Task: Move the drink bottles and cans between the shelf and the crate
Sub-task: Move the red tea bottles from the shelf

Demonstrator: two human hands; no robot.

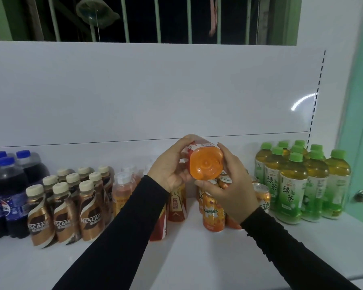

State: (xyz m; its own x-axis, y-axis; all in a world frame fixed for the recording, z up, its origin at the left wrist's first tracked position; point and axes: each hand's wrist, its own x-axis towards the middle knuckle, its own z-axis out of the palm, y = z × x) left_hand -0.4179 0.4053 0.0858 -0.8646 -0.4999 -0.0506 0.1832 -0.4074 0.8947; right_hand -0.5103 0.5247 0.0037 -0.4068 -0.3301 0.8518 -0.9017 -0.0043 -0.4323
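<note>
Orange bottle point(205, 165): translucent plastic, moulded petal-shaped base turned toward you, red-and-white label behind; held tipped over above the white shelf point(197, 258). Your left hand point(172, 168) curls round its body, your right hand point(228, 181) pinches the base rim. Below: glossy orange Mirinda cans point(213, 208). Left: brown Nescafé bottles point(65, 208), cream caps; dark cola bottles point(6, 195). Right: green tea bottles point(302, 183)
</note>
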